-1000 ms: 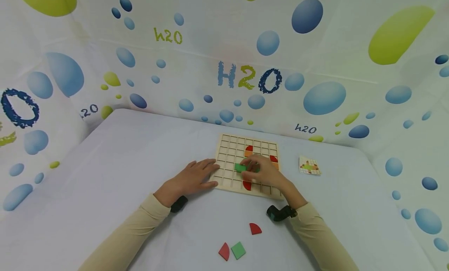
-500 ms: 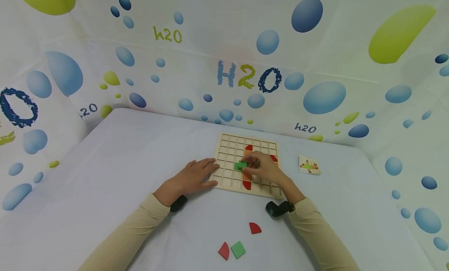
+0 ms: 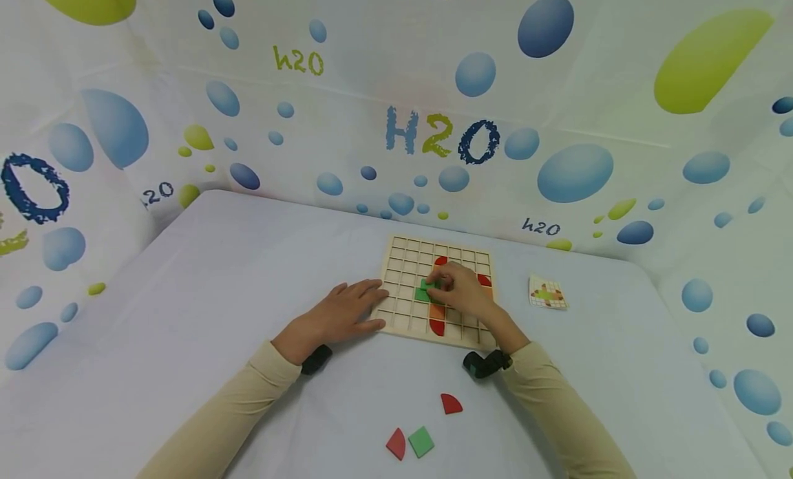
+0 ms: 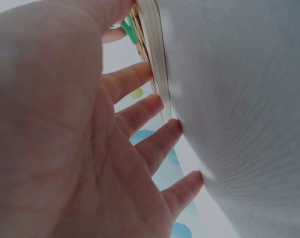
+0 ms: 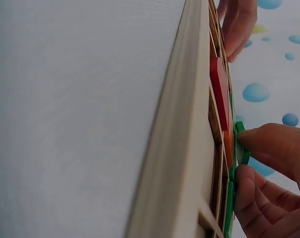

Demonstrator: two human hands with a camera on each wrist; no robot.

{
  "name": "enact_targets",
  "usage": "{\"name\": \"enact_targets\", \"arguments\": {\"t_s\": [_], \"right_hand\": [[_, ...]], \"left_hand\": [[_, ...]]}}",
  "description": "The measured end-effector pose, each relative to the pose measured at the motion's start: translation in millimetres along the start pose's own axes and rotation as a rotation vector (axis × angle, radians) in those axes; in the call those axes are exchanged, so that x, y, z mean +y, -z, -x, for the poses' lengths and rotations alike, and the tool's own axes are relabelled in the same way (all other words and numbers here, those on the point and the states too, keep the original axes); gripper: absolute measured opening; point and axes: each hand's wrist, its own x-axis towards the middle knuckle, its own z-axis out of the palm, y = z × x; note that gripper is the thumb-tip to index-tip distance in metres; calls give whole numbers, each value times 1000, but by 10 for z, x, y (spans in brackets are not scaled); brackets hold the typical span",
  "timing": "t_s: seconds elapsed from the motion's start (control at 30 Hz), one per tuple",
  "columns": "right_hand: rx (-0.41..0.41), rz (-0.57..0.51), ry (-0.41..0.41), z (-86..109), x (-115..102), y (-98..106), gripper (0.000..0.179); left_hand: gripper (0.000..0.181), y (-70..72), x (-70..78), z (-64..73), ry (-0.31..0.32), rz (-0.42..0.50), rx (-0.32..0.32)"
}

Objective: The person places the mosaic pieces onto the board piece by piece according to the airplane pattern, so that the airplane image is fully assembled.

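A pale wooden grid board lies on the white cloth. My left hand rests at its left edge, fingers spread and fairly straight; the left wrist view shows fingertips against the board's side. Above the middle of the board, my right hand pinches a green square tile between thumb and fingers. Just below that tile, another green tile sits in the grid. An orange tile and a red quarter-round tile are set in nearby cells. The right hand covers part of the pattern.
Near the front of the table lie a loose green square and two red quarter-rounds, one beside it and one farther up. A small pattern card is to the board's right. A printed curtain stands behind.
The right hand has lifted slightly with a green tile, which first shows over the lower green tile and now sits a little farther up the board. The left hand stays in place.
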Motion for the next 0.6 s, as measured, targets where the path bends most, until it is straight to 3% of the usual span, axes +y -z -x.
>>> {"name": "enact_targets", "arguments": {"t_s": [0.3,0.6], "right_hand": [[-31,46,-73,-64,-68,-24,14],[-28,45,-96,-47,-80,-65,16]], "left_hand": [[56,25,1,8,5,-3,-3],[56,17,14,12,4,-3,-14]]}}
